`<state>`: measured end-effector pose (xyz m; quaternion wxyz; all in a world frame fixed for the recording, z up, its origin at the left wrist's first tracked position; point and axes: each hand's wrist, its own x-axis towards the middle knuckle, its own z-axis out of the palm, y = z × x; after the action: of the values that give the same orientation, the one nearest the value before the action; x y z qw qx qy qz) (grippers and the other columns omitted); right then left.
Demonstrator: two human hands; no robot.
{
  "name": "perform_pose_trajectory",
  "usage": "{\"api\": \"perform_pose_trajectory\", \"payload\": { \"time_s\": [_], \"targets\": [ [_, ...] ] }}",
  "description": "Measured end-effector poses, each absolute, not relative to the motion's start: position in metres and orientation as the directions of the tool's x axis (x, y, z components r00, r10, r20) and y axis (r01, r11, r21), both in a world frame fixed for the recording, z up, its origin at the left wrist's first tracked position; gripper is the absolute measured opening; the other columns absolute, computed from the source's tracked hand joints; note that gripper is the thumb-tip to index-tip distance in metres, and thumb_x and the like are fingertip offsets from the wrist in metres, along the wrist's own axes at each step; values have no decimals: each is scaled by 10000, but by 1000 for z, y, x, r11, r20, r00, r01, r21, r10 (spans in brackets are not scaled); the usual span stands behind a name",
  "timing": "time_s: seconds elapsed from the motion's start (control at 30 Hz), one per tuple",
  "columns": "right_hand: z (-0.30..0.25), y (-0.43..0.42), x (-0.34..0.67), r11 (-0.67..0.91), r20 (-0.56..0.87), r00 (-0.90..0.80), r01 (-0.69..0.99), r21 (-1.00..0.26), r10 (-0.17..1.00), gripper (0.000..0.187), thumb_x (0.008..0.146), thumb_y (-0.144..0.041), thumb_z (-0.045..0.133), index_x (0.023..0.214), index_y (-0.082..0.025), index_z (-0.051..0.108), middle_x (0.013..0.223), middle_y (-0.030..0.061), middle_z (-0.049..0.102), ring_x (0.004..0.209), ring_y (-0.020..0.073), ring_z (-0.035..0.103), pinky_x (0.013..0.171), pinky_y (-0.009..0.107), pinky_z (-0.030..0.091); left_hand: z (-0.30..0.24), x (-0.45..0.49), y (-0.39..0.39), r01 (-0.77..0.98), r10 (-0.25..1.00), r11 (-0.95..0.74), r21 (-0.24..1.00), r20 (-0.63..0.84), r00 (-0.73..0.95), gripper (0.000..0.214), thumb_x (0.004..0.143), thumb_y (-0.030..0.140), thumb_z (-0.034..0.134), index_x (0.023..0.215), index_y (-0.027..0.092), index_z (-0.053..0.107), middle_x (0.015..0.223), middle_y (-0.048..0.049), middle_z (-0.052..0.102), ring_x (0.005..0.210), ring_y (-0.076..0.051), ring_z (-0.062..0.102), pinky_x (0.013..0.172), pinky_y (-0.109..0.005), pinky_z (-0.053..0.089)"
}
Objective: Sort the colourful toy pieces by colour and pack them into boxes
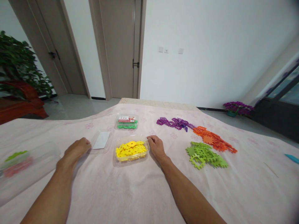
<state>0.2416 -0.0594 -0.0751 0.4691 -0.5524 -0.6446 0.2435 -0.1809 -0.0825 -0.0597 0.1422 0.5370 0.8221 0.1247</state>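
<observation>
A clear plastic box [116, 161] filled with yellow interlocking pieces [130, 149] lies on the pink cloth in front of me. My right hand [157, 147] rests on the cloth at the box's right rim, fingers stretched and touching its far corner. My left hand [76, 151] lies to the left with its fingers curled against the near-left edge of a clear lid [101, 140], which lies flat beside the box. Behind them stands a closed clear box of green pieces [126, 122] with a red label.
Loose piles of purple [175, 123], orange [213, 140] and green pieces [205, 154] lie on the cloth at the right. A big clear container [28, 168] lies at the far left. A teal object [291, 158] shows at the right edge. Doors and a plant stand behind.
</observation>
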Motion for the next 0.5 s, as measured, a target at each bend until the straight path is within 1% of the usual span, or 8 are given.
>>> {"api": "perform_pose_trajectory", "payload": {
  "time_s": [0.1, 0.17, 0.27, 0.4, 0.5],
  "targets": [
    [-75, -59, 242, 277, 341, 46, 488, -828, 939, 272, 879, -303, 517, 902, -198, 766, 951, 60, 752, 926, 218, 673, 885, 347, 497, -56, -179, -85, 866, 928, 372, 334, -133, -347, 174, 744, 331, 574, 831, 207, 660, 870, -120, 735, 837, -284, 694, 688, -338, 463],
    [-75, -59, 242, 281, 345, 43, 488, -826, 938, 265, 878, -301, 521, 894, -201, 766, 945, 58, 750, 924, 218, 672, 889, 348, 497, -53, -177, -87, 870, 934, 356, 342, -131, -331, 167, 743, 332, 581, 826, 208, 656, 874, -115, 737, 840, -279, 695, 703, -336, 468],
    [-75, -60, 242, 280, 343, 44, 486, -828, 938, 261, 877, -303, 526, 888, -202, 766, 937, 59, 746, 914, 215, 672, 882, 345, 501, -49, -175, -87, 863, 925, 380, 333, -154, -348, 183, 691, 319, 613, 831, 211, 661, 871, -112, 741, 829, -285, 698, 694, -338, 475],
    [-75, -60, 241, 279, 340, 40, 487, -827, 939, 262, 873, -298, 526, 892, -205, 769, 940, 58, 747, 916, 219, 671, 888, 354, 501, -44, -172, -87, 855, 913, 406, 322, -187, -363, 203, 591, 293, 634, 778, 218, 666, 834, -116, 739, 784, -295, 695, 652, -342, 476],
    [-75, -60, 241, 268, 329, 42, 485, -833, 944, 259, 872, -296, 527, 891, -209, 770, 947, 56, 748, 919, 219, 670, 889, 355, 502, -44, -171, -89, 852, 920, 389, 350, -108, -376, 181, 516, 291, 654, 683, 221, 644, 702, -105, 708, 665, -294, 675, 581, -344, 463]
  ]
}}
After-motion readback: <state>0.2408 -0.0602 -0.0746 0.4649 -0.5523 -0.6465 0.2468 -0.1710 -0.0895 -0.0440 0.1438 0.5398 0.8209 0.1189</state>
